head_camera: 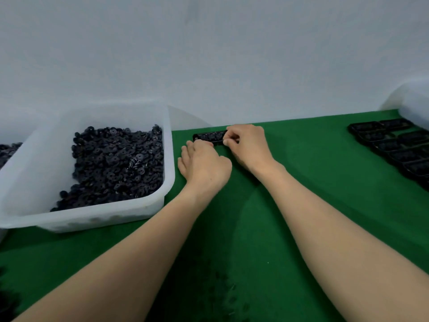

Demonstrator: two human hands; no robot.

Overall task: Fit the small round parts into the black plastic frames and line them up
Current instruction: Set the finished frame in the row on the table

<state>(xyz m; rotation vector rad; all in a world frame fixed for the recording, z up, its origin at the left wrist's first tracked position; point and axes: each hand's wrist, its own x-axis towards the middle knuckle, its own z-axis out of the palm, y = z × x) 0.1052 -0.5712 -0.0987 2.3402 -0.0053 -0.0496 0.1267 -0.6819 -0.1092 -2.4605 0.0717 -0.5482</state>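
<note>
Green table cover [301, 187], pale wall [209, 54] behind, white plastic tub [92, 219] at left, second tub [415, 101] far right.

Right hand [248, 145] pinches one end of the black frame [210, 136] on the green mat [301, 182], left hand [204, 163] touching its near edge. Bin [168, 147] of round parts [116, 163] sits just left.

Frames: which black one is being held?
The lone frame at the mat's far edge, pinched by the right hand. The other frames lie in a row far right, untouched.
</note>
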